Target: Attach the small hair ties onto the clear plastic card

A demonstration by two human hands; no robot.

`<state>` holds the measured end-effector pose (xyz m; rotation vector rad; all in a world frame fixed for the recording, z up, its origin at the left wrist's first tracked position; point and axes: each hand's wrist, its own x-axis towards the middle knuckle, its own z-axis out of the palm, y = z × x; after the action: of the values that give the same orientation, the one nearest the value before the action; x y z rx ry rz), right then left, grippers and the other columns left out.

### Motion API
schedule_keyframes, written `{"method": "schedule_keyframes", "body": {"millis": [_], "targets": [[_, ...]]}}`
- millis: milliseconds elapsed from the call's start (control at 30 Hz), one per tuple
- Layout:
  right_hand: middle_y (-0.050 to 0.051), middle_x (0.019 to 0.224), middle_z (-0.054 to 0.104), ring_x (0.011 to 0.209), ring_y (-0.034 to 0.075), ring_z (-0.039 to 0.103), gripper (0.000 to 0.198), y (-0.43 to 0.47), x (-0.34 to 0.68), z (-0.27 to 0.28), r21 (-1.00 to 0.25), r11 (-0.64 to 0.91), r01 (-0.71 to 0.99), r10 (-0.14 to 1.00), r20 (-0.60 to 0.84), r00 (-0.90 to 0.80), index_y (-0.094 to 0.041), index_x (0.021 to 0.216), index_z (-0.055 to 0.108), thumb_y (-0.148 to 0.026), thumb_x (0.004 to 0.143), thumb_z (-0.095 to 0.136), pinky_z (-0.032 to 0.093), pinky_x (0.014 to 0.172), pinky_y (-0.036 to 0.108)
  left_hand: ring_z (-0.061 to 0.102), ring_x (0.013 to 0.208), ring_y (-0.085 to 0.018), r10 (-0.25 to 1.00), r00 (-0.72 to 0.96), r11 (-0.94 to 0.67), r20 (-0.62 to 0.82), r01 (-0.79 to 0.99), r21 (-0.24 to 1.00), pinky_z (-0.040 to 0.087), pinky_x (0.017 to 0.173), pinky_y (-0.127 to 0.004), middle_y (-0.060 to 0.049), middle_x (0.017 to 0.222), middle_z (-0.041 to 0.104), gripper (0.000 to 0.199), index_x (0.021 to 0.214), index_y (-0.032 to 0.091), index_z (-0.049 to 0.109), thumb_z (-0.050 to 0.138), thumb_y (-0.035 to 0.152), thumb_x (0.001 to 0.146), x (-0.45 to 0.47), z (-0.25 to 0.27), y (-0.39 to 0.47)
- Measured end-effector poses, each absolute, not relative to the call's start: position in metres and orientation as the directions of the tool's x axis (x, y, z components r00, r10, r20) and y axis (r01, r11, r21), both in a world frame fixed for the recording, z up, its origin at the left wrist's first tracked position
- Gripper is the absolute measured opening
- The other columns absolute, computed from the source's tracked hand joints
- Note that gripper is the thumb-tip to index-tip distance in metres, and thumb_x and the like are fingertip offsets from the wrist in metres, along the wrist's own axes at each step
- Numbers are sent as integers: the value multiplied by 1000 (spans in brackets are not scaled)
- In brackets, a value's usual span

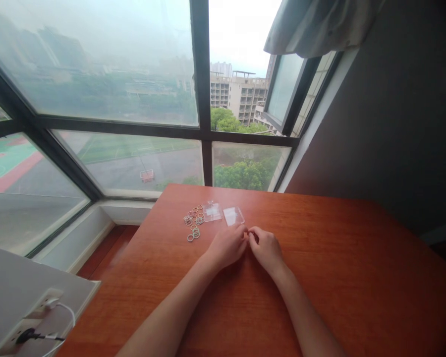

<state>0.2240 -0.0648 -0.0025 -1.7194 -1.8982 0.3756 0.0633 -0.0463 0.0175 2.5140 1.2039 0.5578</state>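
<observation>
My left hand [227,245] and my right hand [266,249] meet over the wooden table [319,277], fingertips close together. Both are closed in a pinch; whatever is between the fingers is too small or hidden to make out. Just beyond them lies a clear plastic tray-like piece [233,216]. Beside it on the left is another clear plastic piece [212,212], apparently a box part with a small tab. Farther left, several small pale rings [194,218], which look like hair ties, are scattered in a loose group.
Large windows with dark frames [205,153] stand behind the table, one pane tilted outward. A grey curtain [319,29] hangs at the upper right beside a dark wall [401,114]. At the lower left, a wall socket [40,307] holds a white plug and a black plug [26,336] with cords.
</observation>
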Motion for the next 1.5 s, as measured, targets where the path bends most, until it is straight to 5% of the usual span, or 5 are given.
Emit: {"method": "schedule_keyframes", "body": {"millis": [233,633,1500], "targets": [[6,77,72,72,21,65,22,-65,227,1,-432,78,898,991,132,-22,-25,86,68,-26,89,46,35,58,27,62,80,-19,786,584,-603,203,652,459,44,69,-27,-5,89,66,12,96,20,57,48,24,89,65,9,-46],[5,88,72,82,18,65,23,-68,223,12,-399,23,916,1000,-4,-27,-23,95,66,-29,94,43,32,65,25,61,79,-17,797,571,-582,197,637,506,43,68,-25,-4,90,67,13,95,20,58,47,22,88,64,10,-44],[3,86,72,81,19,65,17,-68,224,10,-421,30,907,999,-4,-35,-24,95,63,-27,91,47,32,64,25,60,77,-16,805,556,-567,206,623,538,42,68,-25,-4,87,66,12,93,19,58,49,21,86,63,5,-42]]}}
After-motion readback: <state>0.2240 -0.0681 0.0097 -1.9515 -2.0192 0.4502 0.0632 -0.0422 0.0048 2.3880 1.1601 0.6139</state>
